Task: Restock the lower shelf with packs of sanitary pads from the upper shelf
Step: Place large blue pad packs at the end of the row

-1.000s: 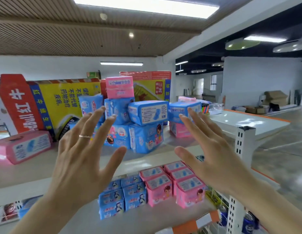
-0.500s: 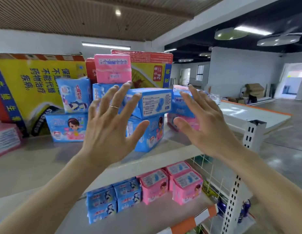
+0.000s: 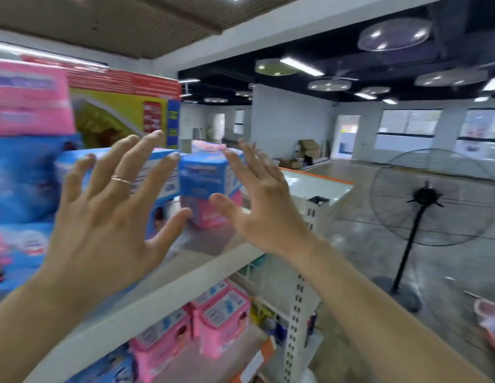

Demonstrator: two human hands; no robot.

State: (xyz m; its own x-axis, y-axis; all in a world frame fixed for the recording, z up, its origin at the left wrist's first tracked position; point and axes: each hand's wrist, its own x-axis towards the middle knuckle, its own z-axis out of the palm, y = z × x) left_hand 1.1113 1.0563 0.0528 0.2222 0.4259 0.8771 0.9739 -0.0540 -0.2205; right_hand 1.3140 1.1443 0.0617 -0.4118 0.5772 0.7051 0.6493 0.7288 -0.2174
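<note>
Blue and pink packs of sanitary pads are stacked on the upper shelf [image 3: 191, 275]. A blue pack [image 3: 203, 179] sits on a pink pack [image 3: 210, 214] between my two hands. My left hand [image 3: 108, 217], a ring on one finger, is raised with fingers spread in front of another blue pack [image 3: 158, 172]. My right hand [image 3: 257, 200] is raised to the right of the blue pack, fingers straight, holding nothing. Pink packs [image 3: 221, 322] stand on the lower shelf [image 3: 185, 360], with blue packs [image 3: 108, 369] to their left.
A large pink pack [image 3: 28, 100] tops the stack at the left, before a red and yellow carton [image 3: 124, 106]. A white perforated shelf post [image 3: 299, 313] stands at the right end. A black standing fan [image 3: 426, 205] is on the floor to the right.
The view has swung right and closer to the stack. Both hands have moved forward toward the blue pack on the pink one, still spread and holding nothing.
</note>
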